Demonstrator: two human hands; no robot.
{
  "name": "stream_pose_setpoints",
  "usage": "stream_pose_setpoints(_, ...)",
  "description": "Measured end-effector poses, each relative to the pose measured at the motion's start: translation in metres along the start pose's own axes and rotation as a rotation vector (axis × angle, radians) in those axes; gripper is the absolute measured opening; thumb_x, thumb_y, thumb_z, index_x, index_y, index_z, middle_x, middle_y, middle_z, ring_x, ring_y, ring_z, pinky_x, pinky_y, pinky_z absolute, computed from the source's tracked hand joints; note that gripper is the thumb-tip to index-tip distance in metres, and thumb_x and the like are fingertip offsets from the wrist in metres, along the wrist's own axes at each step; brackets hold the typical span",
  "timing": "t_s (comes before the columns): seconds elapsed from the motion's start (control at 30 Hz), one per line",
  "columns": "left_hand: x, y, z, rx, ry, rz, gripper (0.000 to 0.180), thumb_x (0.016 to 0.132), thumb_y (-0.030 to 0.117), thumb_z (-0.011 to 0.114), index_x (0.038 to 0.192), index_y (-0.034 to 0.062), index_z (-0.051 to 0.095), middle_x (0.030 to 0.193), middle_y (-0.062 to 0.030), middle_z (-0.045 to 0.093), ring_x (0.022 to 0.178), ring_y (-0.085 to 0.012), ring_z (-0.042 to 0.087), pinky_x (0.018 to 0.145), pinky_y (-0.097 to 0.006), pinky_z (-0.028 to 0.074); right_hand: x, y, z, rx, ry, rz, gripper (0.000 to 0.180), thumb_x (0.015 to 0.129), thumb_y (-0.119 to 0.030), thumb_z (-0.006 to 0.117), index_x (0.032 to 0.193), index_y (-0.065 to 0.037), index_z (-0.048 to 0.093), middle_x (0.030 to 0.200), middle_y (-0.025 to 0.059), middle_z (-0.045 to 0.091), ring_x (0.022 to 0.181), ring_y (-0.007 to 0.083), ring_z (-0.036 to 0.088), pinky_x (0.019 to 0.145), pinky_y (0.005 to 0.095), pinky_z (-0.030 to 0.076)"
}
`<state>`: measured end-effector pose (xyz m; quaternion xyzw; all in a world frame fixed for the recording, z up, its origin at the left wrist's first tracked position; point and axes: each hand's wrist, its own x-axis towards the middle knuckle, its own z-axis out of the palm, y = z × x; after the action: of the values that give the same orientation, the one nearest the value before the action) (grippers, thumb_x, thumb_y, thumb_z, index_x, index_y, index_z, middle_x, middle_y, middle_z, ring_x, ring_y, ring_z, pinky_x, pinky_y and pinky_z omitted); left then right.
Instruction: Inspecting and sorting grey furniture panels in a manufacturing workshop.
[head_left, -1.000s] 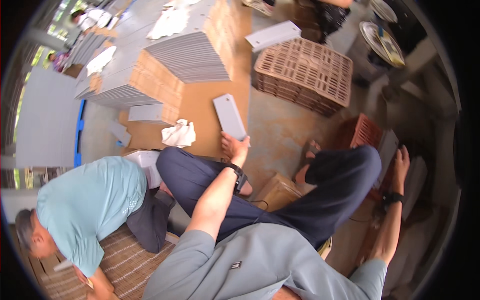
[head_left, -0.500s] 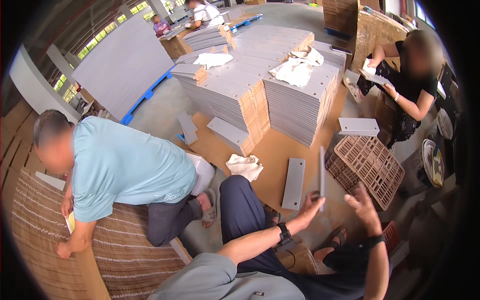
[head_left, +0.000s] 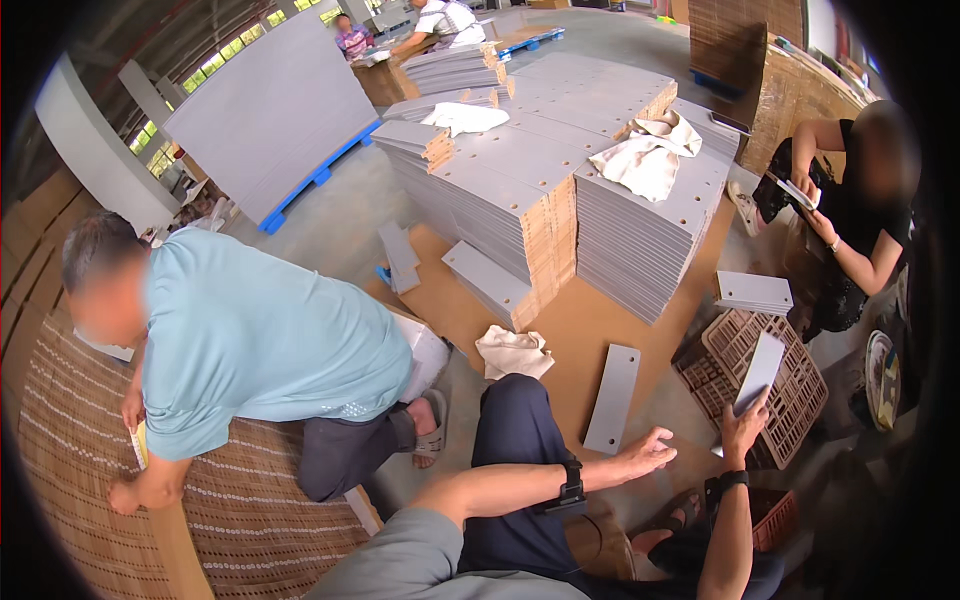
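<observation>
A small grey panel (head_left: 762, 368) stands up from my right hand (head_left: 743, 428), whose fingers grip its lower end in front of a brown plastic crate. My left hand (head_left: 648, 455) is a little way off to the left, empty, with its fingers loosely bent and apart. Just beyond the left hand, another grey panel (head_left: 612, 398) with holes at its ends lies on a cardboard sheet (head_left: 570, 330). On the far edge of the brown crate (head_left: 800, 400) rest a few more panels (head_left: 754, 292). A small pale bit beside my right wrist is too unclear to name.
Tall stacks of grey panels (head_left: 640, 240) stand ahead, with white cloths (head_left: 650, 155) on top. Another cloth (head_left: 514, 352) lies near my knee. A co-worker in light blue (head_left: 270, 320) bends at the left; another in black (head_left: 870, 220) handles a panel at the right. A second crate (head_left: 775, 518) is by my foot.
The panel has passed from my left hand to my right hand and moved right, over the crate. My left hand has let go. The whole view has shifted slightly.
</observation>
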<state>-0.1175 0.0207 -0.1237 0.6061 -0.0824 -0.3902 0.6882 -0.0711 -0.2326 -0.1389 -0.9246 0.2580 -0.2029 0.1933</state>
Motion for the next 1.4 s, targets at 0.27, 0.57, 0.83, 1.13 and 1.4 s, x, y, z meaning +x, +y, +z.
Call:
stream_pose_setpoints(0.27, 0.022, -0.021, 0.005, 0.047, 0.111, 0.075, 0.059, 0.099, 0.035, 0.061, 0.140, 0.0020, 0.035, 0.106, -0.0139, 0.064, 0.096, -0.0211, 0.062, 0.085, -0.036, 0.052, 0.005, 0.049, 0.025, -0.061, -0.442, 0.160, 0.104, 0.075, -0.024, 0.070, 0.160, -0.005, 0.013, 0.126, 0.0390, 0.047, 0.113, 0.0543, 0.055, 0.101, 0.0518, 0.046)
stream_pose_setpoints(0.57, 0.019, -0.025, 0.011, 0.016, -0.009, 0.073, 0.055, 0.100, 0.033, 0.063, 0.142, 0.0073, 0.038, 0.117, -0.0132, 0.060, 0.093, -0.0166, 0.061, 0.081, -0.032, 0.052, 0.063, 0.043, -0.195, 1.002, -0.630, 0.477, 0.037, 0.092, -0.033, 0.057, 0.115, -0.005, 0.061, 0.102, 0.0093, 0.065, 0.091, 0.0196, 0.064, 0.076, 0.0335, 0.054)
stream_pose_setpoints(0.83, 0.022, -0.006, -0.012, 0.041, 0.035, 0.073, 0.050, 0.097, 0.026, 0.066, 0.138, 0.0090, 0.044, 0.106, -0.0047, 0.058, 0.089, -0.0131, 0.060, 0.077, -0.029, 0.053, -0.010, 0.172, -0.326, 0.426, -0.066, 0.189, 0.041, 0.100, -0.026, 0.057, 0.129, 0.003, 0.060, 0.112, 0.0080, 0.068, 0.101, 0.0148, 0.060, 0.091, 0.0297, 0.048)
stream_pose_setpoints(1.13, 0.049, -0.052, -0.075, 0.931, 0.622, 0.066, 0.085, 0.085, 0.038, 0.077, 0.149, 0.0027, 0.033, 0.142, -0.0253, 0.043, 0.134, -0.0375, 0.042, 0.109, -0.050, 0.038, -0.157, 0.293, -0.293, 0.487, 0.212, 0.573, 0.035, 0.102, -0.021, 0.052, 0.125, 0.003, 0.062, 0.108, 0.0094, 0.070, 0.099, 0.0148, 0.060, 0.088, 0.0311, 0.048)
stream_pose_setpoints(1.4, 0.029, -0.098, -0.083, 1.204, 0.858, -0.396, 0.113, 0.065, 0.057, 0.085, 0.145, -0.0047, 0.035, 0.131, -0.0263, 0.056, 0.124, -0.0420, 0.054, 0.101, -0.055, 0.046, -0.190, 0.361, -0.236, -0.203, 0.148, 0.469, 0.042, 0.085, -0.025, 0.065, 0.112, 0.007, 0.063, 0.096, 0.0330, 0.064, 0.101, 0.0483, 0.061, 0.089, 0.0532, 0.047)
